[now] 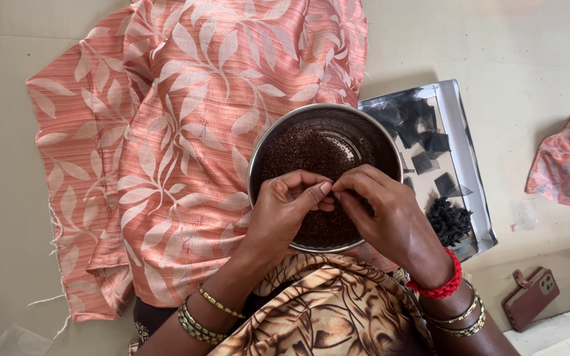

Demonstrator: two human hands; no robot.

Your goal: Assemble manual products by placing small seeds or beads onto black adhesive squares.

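A round steel bowl (364, 135) holding dark brown granules (301, 155) rests on a salmon cloth with a pale leaf print (173, 132). Both hands hover over the bowl's near half. My left hand (285, 211) and my right hand (384, 214) meet at the fingertips, pinching something very small between them; what it is cannot be made out. Gold bangles circle my left wrist. A red thread band and gold bangles sit on my right wrist.
To the right of the bowl lies a shallow white tray (466, 142) with several small black mesh squares and a black clump (450, 221). A maroon phone case (530, 296) lies on the floor at lower right. A pink cloth (565, 155) sits at the right edge.
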